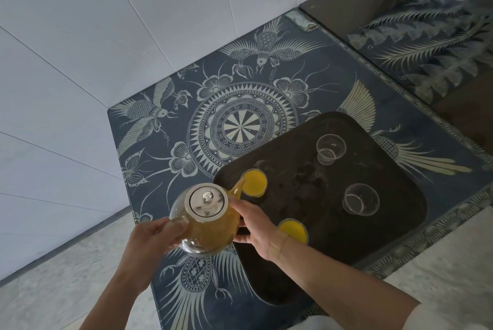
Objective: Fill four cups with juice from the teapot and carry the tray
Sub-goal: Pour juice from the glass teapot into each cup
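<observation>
A glass teapot (206, 225) of orange juice with a metal lid is held over the table, its spout tipped over a juice-filled cup (255, 183) at the tray's left edge. My left hand (157, 236) grips the pot's left side. My right hand (256, 225) cups its right side. A second juice-filled cup (293, 231) stands just right of my right wrist. Two clear cups hold no juice: one at the far side (330, 148), one at the right (360, 199). All stand on a dark tray (293, 148).
The tray lies on a table covered by a dark blue cloth (240, 121) with pale bird and flower patterns. A white panelled wall (80, 62) runs along the left and back. A second patterned surface (432, 44) lies at the upper right.
</observation>
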A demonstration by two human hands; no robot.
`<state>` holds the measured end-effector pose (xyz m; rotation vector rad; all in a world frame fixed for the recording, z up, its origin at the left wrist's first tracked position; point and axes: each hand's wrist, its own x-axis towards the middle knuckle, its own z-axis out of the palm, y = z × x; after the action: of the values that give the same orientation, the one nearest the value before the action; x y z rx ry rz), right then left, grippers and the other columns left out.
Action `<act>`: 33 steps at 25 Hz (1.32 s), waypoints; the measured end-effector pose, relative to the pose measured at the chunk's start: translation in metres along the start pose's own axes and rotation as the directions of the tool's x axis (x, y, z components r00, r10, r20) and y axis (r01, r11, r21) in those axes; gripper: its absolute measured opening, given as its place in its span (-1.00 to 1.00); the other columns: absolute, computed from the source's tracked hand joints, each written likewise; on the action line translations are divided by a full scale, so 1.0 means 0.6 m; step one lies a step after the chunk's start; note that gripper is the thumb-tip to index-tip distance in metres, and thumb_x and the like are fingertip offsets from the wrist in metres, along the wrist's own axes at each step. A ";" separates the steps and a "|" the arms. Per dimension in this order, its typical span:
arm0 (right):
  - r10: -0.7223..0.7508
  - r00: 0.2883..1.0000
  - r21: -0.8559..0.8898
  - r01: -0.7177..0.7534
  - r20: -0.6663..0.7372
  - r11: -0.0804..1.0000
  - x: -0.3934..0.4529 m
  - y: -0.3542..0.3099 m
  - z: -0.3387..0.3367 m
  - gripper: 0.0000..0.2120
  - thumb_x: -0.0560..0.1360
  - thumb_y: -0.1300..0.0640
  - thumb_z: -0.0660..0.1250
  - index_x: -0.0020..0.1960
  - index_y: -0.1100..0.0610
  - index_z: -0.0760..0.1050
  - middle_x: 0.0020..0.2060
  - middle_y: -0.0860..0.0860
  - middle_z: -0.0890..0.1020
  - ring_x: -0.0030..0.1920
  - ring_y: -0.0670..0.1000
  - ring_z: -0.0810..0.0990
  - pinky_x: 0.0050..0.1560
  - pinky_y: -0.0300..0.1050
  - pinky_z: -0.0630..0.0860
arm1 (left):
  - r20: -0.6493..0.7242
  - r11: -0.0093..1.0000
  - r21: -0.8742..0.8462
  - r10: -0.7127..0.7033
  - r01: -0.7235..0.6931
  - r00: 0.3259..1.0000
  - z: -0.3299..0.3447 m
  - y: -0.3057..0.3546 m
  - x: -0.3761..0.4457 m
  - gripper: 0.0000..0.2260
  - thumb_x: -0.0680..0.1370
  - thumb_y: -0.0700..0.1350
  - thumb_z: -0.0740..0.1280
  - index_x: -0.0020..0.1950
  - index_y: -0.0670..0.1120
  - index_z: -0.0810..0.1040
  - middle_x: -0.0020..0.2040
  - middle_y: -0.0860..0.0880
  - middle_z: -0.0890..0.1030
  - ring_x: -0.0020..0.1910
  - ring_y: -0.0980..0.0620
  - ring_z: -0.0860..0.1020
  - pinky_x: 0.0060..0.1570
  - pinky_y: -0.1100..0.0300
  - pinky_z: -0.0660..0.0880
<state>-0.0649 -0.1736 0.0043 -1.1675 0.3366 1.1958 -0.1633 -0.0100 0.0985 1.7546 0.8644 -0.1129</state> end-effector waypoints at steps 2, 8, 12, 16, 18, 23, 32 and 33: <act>-0.025 1.000 -0.018 0.025 -0.011 1.000 -0.007 -0.005 0.000 -0.51 0.54 -0.28 0.32 0.31 0.02 0.53 0.18 0.02 0.65 0.20 0.02 0.56 0.00 -0.03 0.53 | 0.020 0.998 -0.049 0.026 -0.025 0.999 -0.002 -0.002 -0.005 -0.69 0.39 0.05 0.50 -0.44 -0.14 0.66 -0.51 0.03 0.49 -0.35 -0.02 0.40 -0.14 -0.01 0.37; -0.089 0.996 -0.070 0.088 -0.009 0.994 -0.031 -0.013 0.007 -0.50 0.51 -0.32 0.33 0.32 -0.04 0.54 0.21 -0.03 0.65 0.25 0.01 0.56 0.17 0.05 0.53 | 0.026 0.988 -0.102 0.117 -0.114 0.993 -0.012 -0.008 -0.023 -0.62 0.33 0.19 0.53 -0.38 -0.14 0.69 -0.48 0.03 0.51 -0.36 0.01 0.42 -0.18 0.04 0.38; -0.145 0.989 -0.120 0.142 -0.017 0.983 -0.055 -0.021 0.013 -0.50 0.53 -0.31 0.31 0.32 -0.02 0.54 0.19 -0.02 0.67 0.23 0.00 0.59 0.25 0.09 0.52 | 0.064 0.980 -0.118 0.169 -0.160 0.984 -0.024 -0.008 -0.038 -0.40 0.10 0.42 0.51 -0.39 -0.15 0.65 -0.47 0.02 0.46 -0.43 0.10 0.39 -0.26 0.16 0.36; -0.196 0.980 -0.170 0.186 -0.044 0.968 -0.078 -0.026 0.002 -0.48 0.51 -0.33 0.31 0.30 0.00 0.54 0.19 0.01 0.68 0.23 0.03 0.60 0.20 0.07 0.56 | 0.072 0.969 -0.162 0.201 -0.187 0.977 -0.014 -0.007 -0.052 -0.60 0.34 0.12 0.53 -0.28 -0.26 0.69 -0.40 -0.13 0.51 -0.37 0.04 0.45 -0.15 0.04 0.41; -0.218 0.975 -0.206 0.203 -0.053 0.957 -0.091 -0.028 -0.008 -0.43 0.46 -0.38 0.32 0.29 -0.01 0.55 0.19 0.00 0.68 0.23 0.03 0.61 0.20 0.07 0.57 | 0.063 0.967 -0.165 0.209 -0.196 0.976 -0.003 -0.005 -0.062 -0.60 0.35 0.10 0.52 -0.26 -0.27 0.68 -0.38 -0.14 0.53 -0.36 0.02 0.47 -0.13 0.04 0.43; -0.262 0.964 -0.244 0.245 -0.040 0.938 -0.136 -0.039 -0.053 -0.48 0.53 -0.33 0.28 0.32 -0.03 0.55 0.19 0.00 0.67 0.21 0.01 0.61 0.09 -0.02 0.58 | 0.056 0.946 -0.197 0.271 -0.256 0.961 0.046 0.003 -0.094 -0.11 0.10 0.42 0.50 -0.17 -0.45 0.58 -0.36 -0.27 0.49 -0.38 0.05 0.44 -0.18 0.14 0.46; -0.236 0.971 -0.336 0.238 0.049 0.911 -0.202 -0.053 -0.195 -0.39 0.43 -0.43 0.32 0.32 -0.08 0.54 0.21 -0.03 0.66 0.24 0.03 0.60 0.20 0.05 0.59 | -0.025 0.934 -0.286 0.214 -0.212 0.976 0.196 0.007 -0.169 -0.12 0.15 0.38 0.53 -0.20 -0.48 0.49 -0.34 -0.19 0.51 -0.31 -0.02 0.52 0.02 0.00 0.50; -0.226 0.972 -0.338 0.232 0.060 0.912 -0.210 -0.055 -0.212 -0.42 0.46 -0.41 0.32 0.32 -0.07 0.55 0.19 -0.03 0.67 0.23 0.02 0.61 0.21 0.06 0.59 | -0.043 0.930 -0.301 0.210 -0.213 0.977 0.214 0.007 -0.178 -0.13 0.15 0.37 0.54 -0.20 -0.49 0.48 -0.34 -0.19 0.51 -0.31 -0.03 0.51 0.02 -0.01 0.50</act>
<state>-0.0427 -0.3449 0.0606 -1.4530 -0.0308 1.0823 -0.1950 -0.1736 0.1051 1.5458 0.6541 0.1649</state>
